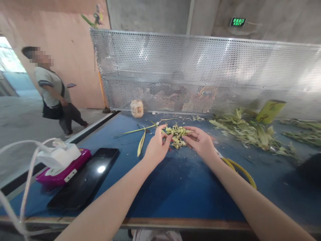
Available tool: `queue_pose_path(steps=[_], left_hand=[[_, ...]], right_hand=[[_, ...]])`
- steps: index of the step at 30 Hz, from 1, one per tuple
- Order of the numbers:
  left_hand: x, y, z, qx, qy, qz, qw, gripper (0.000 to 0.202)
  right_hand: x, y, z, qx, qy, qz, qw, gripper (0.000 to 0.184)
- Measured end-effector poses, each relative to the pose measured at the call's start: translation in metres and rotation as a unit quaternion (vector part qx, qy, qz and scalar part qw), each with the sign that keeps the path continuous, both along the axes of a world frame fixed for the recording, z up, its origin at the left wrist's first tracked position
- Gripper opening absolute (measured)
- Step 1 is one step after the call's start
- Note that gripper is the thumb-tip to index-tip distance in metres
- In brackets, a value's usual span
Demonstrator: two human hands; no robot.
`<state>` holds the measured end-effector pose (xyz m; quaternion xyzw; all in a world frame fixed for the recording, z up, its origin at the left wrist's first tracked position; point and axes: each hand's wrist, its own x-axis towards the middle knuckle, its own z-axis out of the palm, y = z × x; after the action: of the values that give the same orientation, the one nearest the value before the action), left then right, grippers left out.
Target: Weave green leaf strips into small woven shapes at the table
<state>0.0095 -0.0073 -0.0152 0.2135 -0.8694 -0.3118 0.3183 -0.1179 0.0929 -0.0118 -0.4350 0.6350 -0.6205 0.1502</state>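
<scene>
A small heap of chopped yellow-green plant pieces point(177, 134) sits on the blue tabletop point(173, 190) in the head view. My left hand point(157, 142) curls around its left side, with bits of plant between thumb and fingers. From the right, my right hand point(200, 140) closes on the heap with bent fingers, its thumb tucked low. Some fingertips are hidden by the plant pieces. Left of my left hand lie a long thin stalk point(134, 131) and a pale folded leaf point(141, 144). A yellow loop point(242, 169) rests beside my right forearm.
Leafy scraps point(250, 132) and a yellow-green box point(271, 111) are at the right. A perforated metal screen point(155, 67) bounds the back, near a whitish jar point(137, 108). At left are a phone point(87, 180), a magenta power strip point(62, 170) and cables. A person point(54, 87) walks beyond.
</scene>
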Motion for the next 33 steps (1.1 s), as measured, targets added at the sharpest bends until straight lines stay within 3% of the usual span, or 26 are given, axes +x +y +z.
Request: queue_pose_path(steps=[2, 4, 9, 13, 18, 22, 27, 30, 33], left_hand=[[0.001, -0.002, 0.000, -0.105, -0.084, 0.053, 0.989, 0.035], [0.003, -0.005, 0.001, -0.159, -0.128, 0.093, 0.975, 0.033], [0.017, -0.018, 0.007, -0.191, -0.191, 0.248, 0.930, 0.041], [0.025, -0.024, 0.009, -0.172, -0.247, 0.284, 0.910, 0.033], [0.022, -0.025, 0.009, -0.164, -0.254, 0.263, 0.916, 0.042], [0.019, -0.026, 0.011, -0.163, -0.197, 0.215, 0.943, 0.046], [0.013, -0.024, 0.013, -0.134, -0.059, 0.128, 0.981, 0.046], [0.009, -0.015, 0.013, -0.073, 0.052, 0.027, 0.996, 0.042], [0.005, -0.006, 0.010, -0.071, 0.051, -0.073, 0.993, 0.038]], right_hand=[[-0.001, 0.000, 0.000, 0.027, 0.014, -0.011, 0.999, 0.041], [0.000, 0.001, 0.001, 0.055, 0.039, -0.035, 0.997, 0.036], [0.002, 0.005, 0.000, 0.134, 0.166, -0.057, 0.975, 0.020], [-0.005, 0.004, -0.006, 0.195, 0.243, -0.069, 0.948, 0.016], [-0.010, 0.002, -0.009, 0.260, 0.296, -0.117, 0.912, 0.033], [-0.004, 0.002, -0.002, 0.268, 0.338, -0.151, 0.889, 0.040], [0.003, 0.003, 0.004, 0.180, 0.289, -0.094, 0.936, 0.031], [0.005, 0.002, 0.003, 0.134, 0.205, -0.021, 0.969, 0.024], [0.004, 0.000, 0.001, 0.087, 0.136, 0.019, 0.987, 0.021]])
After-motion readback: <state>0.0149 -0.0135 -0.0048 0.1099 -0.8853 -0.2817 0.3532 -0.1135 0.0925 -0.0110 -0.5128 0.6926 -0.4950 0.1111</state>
